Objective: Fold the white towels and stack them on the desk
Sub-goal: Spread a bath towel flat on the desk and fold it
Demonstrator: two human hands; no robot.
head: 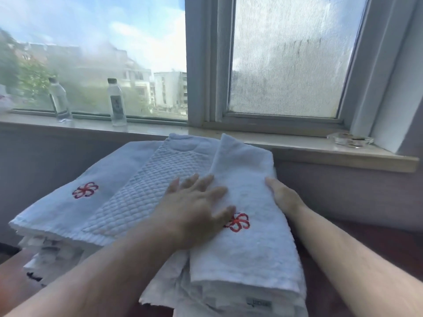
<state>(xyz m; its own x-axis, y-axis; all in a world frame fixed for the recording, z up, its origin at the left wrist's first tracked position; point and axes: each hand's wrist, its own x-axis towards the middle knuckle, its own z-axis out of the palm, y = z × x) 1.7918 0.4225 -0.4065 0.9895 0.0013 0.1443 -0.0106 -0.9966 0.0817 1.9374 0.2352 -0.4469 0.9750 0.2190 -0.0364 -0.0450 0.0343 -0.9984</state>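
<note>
A folded white towel [247, 245] with a red flower emblem lies on top of a stack on the dark wooden desk [338, 271]. My left hand [194, 207] lies flat on it with spread fingers, next to the emblem. My right hand [282, 194] presses straight fingers against the towel's right edge. Under it a quilted white towel [142, 193] shows, and to the left lies another folded white towel [75, 202] with the same red emblem. More folded white layers sit below at the left.
A windowsill [297, 145] runs behind the desk, carrying two clear water bottles [117, 102] [60, 99] at the left and a glass ashtray [350, 139] at the right. The window frame [201, 65] rises above.
</note>
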